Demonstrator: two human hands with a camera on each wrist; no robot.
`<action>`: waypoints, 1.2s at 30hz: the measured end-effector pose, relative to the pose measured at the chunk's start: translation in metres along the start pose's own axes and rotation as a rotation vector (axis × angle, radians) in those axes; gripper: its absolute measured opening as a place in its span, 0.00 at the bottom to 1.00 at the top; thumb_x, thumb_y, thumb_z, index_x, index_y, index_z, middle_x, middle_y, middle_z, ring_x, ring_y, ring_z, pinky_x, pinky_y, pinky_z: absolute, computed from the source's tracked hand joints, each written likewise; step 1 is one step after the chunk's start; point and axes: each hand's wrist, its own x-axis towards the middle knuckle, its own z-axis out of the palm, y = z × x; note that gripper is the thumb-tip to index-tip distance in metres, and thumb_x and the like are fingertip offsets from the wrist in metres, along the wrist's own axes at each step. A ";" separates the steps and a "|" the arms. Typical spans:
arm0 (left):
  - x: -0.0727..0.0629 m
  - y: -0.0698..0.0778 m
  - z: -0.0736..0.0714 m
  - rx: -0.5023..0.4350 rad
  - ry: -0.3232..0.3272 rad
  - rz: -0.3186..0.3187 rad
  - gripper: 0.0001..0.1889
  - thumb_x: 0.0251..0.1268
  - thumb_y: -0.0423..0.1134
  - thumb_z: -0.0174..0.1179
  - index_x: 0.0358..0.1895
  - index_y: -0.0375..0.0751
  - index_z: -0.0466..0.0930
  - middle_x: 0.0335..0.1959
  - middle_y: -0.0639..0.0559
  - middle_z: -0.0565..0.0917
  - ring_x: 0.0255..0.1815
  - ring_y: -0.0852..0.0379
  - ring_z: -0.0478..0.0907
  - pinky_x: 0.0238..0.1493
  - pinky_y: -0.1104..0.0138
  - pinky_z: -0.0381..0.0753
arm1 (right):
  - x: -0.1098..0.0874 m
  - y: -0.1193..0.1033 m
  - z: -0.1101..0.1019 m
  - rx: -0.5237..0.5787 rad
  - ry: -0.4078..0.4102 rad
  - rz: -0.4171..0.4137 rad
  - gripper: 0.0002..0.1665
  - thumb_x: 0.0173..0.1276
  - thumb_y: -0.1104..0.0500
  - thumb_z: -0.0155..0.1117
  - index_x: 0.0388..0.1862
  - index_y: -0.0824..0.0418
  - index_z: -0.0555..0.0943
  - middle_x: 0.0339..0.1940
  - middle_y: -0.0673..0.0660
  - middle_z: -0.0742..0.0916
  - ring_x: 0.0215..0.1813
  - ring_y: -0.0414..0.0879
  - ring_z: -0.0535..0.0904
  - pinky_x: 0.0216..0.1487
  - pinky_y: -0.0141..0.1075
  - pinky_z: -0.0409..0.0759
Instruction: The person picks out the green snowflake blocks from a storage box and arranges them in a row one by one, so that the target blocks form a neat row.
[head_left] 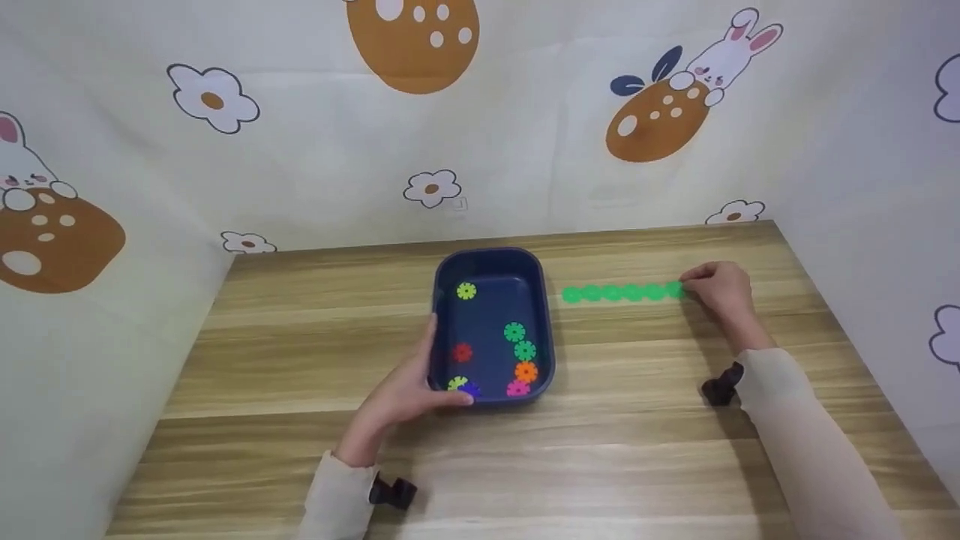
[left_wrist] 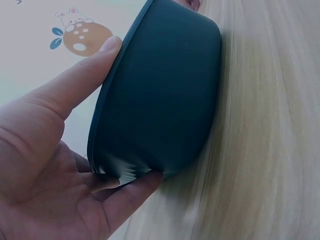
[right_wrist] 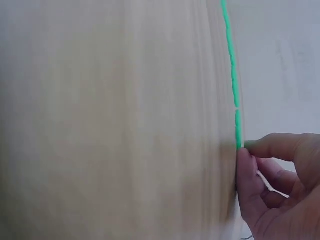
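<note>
A dark blue plastic bin (head_left: 486, 319) stands on the table, and my left hand (head_left: 401, 390) holds its near left corner. The thumb lies along the near rim, while the fingers (left_wrist: 137, 192) are against the side wall. Right of the bin, several green snowflake discs (head_left: 613, 293) form a straight row, lying flat. My right hand (head_left: 724, 292) pinches the green snowflake disc (head_left: 673, 289) at the row's right end between thumb and fingertips. The right wrist view shows that disc edge-on, close to the table, with part of it hidden by the fingers.
Inside the bin lie loose discs: a yellow one (head_left: 466, 291), a red one (head_left: 462, 352), two green ones (head_left: 514, 331), an orange one (head_left: 526, 371) and a pink one (head_left: 517, 388). Another yellow disc and a blue one lie by the left thumb. Printed cloth (head_left: 525, 150) encloses the wooden table (head_left: 600, 457).
</note>
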 end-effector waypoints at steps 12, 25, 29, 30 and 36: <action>-0.005 0.001 0.002 -0.045 -0.009 -0.029 0.70 0.45 0.43 0.80 0.82 0.51 0.29 0.84 0.45 0.42 0.81 0.43 0.50 0.81 0.46 0.48 | -0.020 -0.031 0.004 0.231 0.061 -0.096 0.18 0.70 0.60 0.60 0.52 0.70 0.82 0.35 0.47 0.84 0.30 0.28 0.79 0.36 0.23 0.81; 0.000 0.001 0.001 -0.010 -0.008 0.011 0.70 0.45 0.42 0.80 0.82 0.48 0.29 0.84 0.43 0.40 0.82 0.43 0.46 0.81 0.46 0.47 | -0.045 -0.102 0.046 0.458 -0.038 -0.258 0.20 0.70 0.61 0.61 0.54 0.75 0.79 0.42 0.55 0.84 0.35 0.30 0.83 0.43 0.25 0.85; 0.000 0.001 0.000 -0.010 -0.008 -0.002 0.70 0.46 0.43 0.80 0.82 0.48 0.29 0.83 0.43 0.40 0.82 0.43 0.47 0.81 0.47 0.47 | -0.056 -0.118 0.062 0.593 -0.075 -0.276 0.17 0.70 0.66 0.60 0.52 0.77 0.78 0.38 0.50 0.85 0.38 0.33 0.85 0.43 0.25 0.85; 0.000 0.001 0.000 -0.016 -0.008 -0.003 0.70 0.46 0.42 0.80 0.82 0.48 0.29 0.83 0.43 0.41 0.82 0.42 0.47 0.81 0.47 0.47 | -0.058 -0.122 0.066 0.630 -0.086 -0.278 0.16 0.70 0.67 0.60 0.52 0.78 0.78 0.37 0.49 0.85 0.38 0.33 0.85 0.43 0.25 0.85; -0.001 0.002 0.001 -0.035 -0.006 -0.013 0.70 0.45 0.42 0.80 0.82 0.48 0.29 0.83 0.42 0.41 0.82 0.42 0.46 0.81 0.47 0.46 | -0.074 -0.144 0.093 0.744 -0.155 -0.304 0.13 0.69 0.72 0.57 0.51 0.76 0.78 0.40 0.54 0.86 0.41 0.38 0.85 0.45 0.30 0.86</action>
